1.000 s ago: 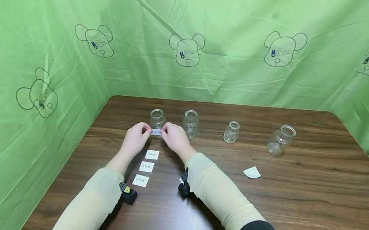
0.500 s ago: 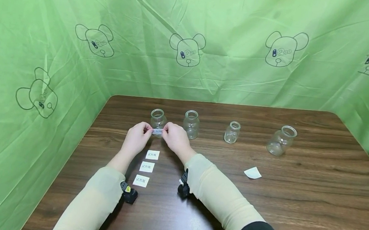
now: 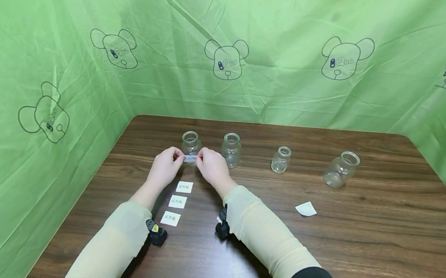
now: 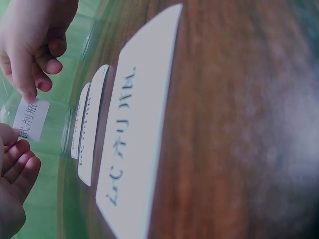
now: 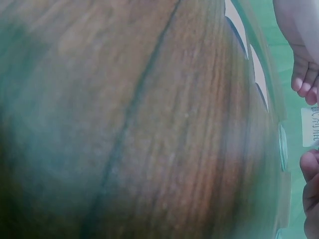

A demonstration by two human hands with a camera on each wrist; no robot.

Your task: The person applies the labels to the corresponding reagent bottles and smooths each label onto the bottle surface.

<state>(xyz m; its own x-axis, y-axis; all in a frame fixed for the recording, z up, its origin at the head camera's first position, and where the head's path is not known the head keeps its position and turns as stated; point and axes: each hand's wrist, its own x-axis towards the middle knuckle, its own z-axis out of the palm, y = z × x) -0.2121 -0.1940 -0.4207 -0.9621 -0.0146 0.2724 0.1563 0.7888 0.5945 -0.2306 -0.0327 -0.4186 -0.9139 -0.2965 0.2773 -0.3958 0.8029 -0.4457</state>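
A small white printed label (image 3: 190, 158) lies against the front of the leftmost clear glass jar (image 3: 190, 138). My left hand (image 3: 165, 167) pinches its left end between thumb and fingertips. At the opposite end, my right hand (image 3: 213, 167) grips the label in the same way. In the left wrist view the printing on the label (image 4: 32, 119) faces the camera, and the glass shows behind it. Whether the label sticks to the jar or is just held before it, I cannot tell. The jar's lower part is partly hidden by the hands.
Several printed labels (image 3: 177, 201) lie in a column between my forearms. More glass jars stand to the right: one close by (image 3: 231, 151), a smaller one (image 3: 280, 160) and a tilted-looking one (image 3: 340, 170). A curled white paper piece (image 3: 306, 208) lies on the wooden table (image 3: 357, 250).
Almost nothing differs. Both hands keep their hold on the label at the leftmost jar; the whole view has shifted very slightly.
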